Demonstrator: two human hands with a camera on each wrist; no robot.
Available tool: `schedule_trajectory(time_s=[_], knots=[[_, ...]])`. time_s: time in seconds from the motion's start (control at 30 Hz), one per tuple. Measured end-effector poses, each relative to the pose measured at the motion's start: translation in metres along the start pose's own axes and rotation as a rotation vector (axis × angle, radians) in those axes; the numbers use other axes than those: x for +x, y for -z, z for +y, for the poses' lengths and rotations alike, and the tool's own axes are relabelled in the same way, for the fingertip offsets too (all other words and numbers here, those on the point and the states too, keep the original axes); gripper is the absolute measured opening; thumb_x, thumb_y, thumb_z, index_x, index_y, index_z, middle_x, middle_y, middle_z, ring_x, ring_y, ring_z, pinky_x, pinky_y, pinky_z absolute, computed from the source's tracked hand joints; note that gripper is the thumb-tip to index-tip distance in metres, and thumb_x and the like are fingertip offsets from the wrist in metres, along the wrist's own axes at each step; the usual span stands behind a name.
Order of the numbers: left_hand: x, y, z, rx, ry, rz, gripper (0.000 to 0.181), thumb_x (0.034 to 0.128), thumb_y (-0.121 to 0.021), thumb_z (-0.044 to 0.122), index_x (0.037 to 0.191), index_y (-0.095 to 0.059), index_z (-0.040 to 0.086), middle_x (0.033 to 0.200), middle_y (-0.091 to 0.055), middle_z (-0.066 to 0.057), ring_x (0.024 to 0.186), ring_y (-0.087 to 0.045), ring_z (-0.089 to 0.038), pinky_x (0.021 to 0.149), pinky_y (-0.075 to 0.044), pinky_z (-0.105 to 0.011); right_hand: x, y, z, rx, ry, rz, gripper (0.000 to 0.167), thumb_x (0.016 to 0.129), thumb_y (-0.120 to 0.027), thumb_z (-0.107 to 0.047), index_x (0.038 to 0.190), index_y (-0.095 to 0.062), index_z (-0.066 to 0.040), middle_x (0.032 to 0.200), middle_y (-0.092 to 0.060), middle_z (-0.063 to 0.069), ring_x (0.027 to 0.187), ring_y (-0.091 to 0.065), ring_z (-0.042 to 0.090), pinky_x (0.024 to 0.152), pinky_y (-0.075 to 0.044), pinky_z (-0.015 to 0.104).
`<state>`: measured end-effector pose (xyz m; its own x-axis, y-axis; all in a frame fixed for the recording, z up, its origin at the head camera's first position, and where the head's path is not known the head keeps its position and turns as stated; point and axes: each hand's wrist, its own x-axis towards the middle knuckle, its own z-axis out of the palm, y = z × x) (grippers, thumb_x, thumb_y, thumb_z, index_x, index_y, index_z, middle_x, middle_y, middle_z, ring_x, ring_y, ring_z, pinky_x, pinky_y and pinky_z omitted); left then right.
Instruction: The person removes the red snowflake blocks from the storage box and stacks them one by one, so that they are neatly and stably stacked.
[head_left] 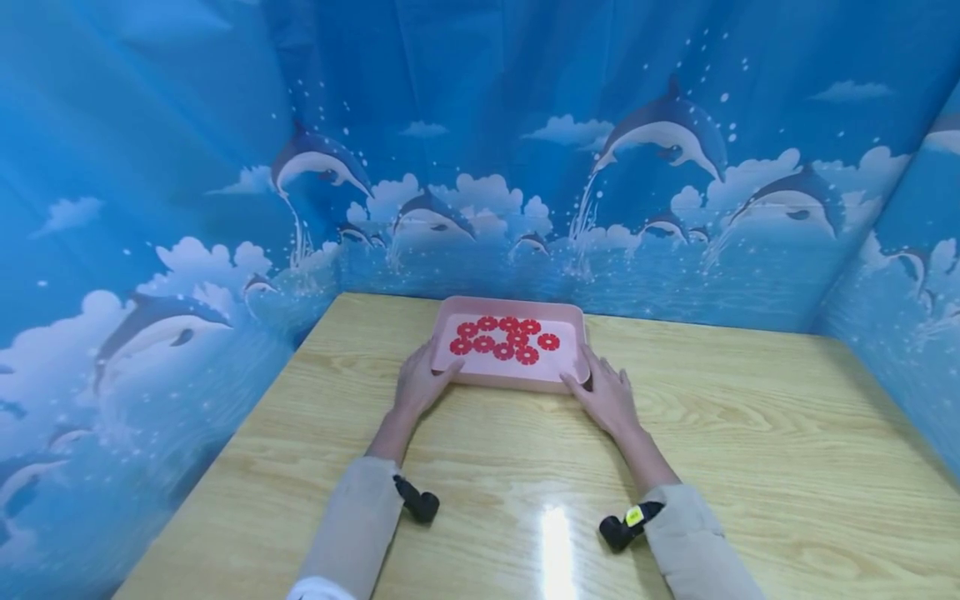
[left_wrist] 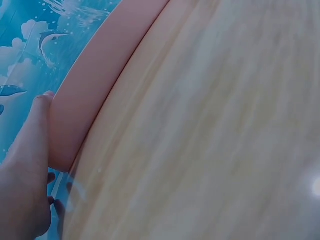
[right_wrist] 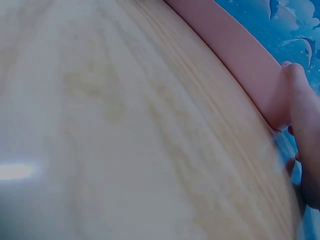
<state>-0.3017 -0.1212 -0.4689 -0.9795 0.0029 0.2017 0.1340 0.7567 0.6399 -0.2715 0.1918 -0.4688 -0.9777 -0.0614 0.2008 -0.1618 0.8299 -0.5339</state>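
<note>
A shallow pink tray (head_left: 517,384) is near the far edge of the wooden table. Several red flower-shaped discs (head_left: 527,356) with notched edges lie inside it, some touching or overlapping. My left hand (head_left: 420,379) grips the tray's near left corner, the thumb at the front wall and the other fingers along the left side. At the near right corner, my right hand (head_left: 606,396) holds the tray in a mirrored grip. Each wrist view shows the thumb against the tray's pink wall (left_wrist: 95,80), while the other fingers are mostly hidden.
The pale wood-grain table (head_left: 750,433) extends toward me and to the right. Blue dolphin-print curtains (head_left: 480,150) stand behind it and on both sides. A small black device (head_left: 420,504) sits at the left cuff, another (head_left: 621,530) at the right cuff.
</note>
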Motion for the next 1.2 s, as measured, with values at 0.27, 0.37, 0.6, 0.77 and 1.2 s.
schedule_trajectory(time_s=[0.27, 0.37, 0.6, 0.77, 1.2], knots=[[-0.010, -0.005, 0.002, -0.086, -0.012, 0.022, 0.078, 0.0840, -0.056, 0.054, 0.146, -0.026, 0.017, 0.145, -0.032, -0.003, 0.131, -0.028, -0.022, 0.105, -0.023, -0.040, -0.010, 0.000, 0.003, 0.008, 0.027, 0.010, 0.078, 0.089, -0.042, -0.058, 0.146, -0.021, -0.009, 0.142, -0.032, 0.019, 0.130, -0.026, 0.037, 0.106, -0.003, 0.053], [-0.014, -0.006, 0.003, -0.094, -0.012, 0.018, 0.079, 0.0836, -0.055, 0.056, 0.146, -0.024, 0.019, 0.146, -0.030, -0.001, 0.131, -0.027, -0.021, 0.106, -0.022, -0.040, -0.014, 0.003, 0.002, 0.006, 0.025, -0.005, 0.079, 0.089, -0.041, -0.059, 0.146, -0.020, -0.008, 0.143, -0.031, 0.019, 0.130, -0.025, 0.036, 0.106, -0.003, 0.052], [-0.024, -0.007, 0.004, -0.092, -0.062, 0.034, 0.080, 0.0842, -0.055, 0.055, 0.147, -0.024, 0.016, 0.145, -0.031, -0.002, 0.130, -0.030, -0.023, 0.105, -0.024, -0.040, -0.025, 0.006, 0.005, -0.002, 0.036, -0.022, 0.078, 0.090, -0.041, -0.057, 0.146, -0.020, -0.007, 0.143, -0.030, 0.021, 0.130, -0.024, 0.037, 0.106, -0.004, 0.053], [-0.032, -0.007, 0.007, -0.097, -0.061, 0.026, 0.079, 0.0847, -0.057, 0.051, 0.147, -0.023, 0.018, 0.145, -0.031, 0.000, 0.130, -0.029, -0.022, 0.104, -0.025, -0.041, -0.034, 0.009, 0.006, 0.001, 0.062, -0.003, 0.076, 0.091, -0.042, -0.055, 0.145, -0.022, -0.006, 0.141, -0.032, 0.021, 0.129, -0.026, 0.038, 0.105, -0.006, 0.055], [-0.050, -0.006, 0.013, -0.101, -0.086, 0.042, 0.080, 0.0840, -0.059, 0.050, 0.146, -0.024, 0.015, 0.142, -0.036, -0.005, 0.128, -0.033, -0.024, 0.102, -0.028, -0.043, -0.053, 0.018, 0.005, 0.004, 0.064, -0.008, 0.076, 0.091, -0.045, -0.052, 0.145, -0.023, -0.004, 0.141, -0.033, 0.021, 0.129, -0.026, 0.037, 0.105, -0.007, 0.055]])
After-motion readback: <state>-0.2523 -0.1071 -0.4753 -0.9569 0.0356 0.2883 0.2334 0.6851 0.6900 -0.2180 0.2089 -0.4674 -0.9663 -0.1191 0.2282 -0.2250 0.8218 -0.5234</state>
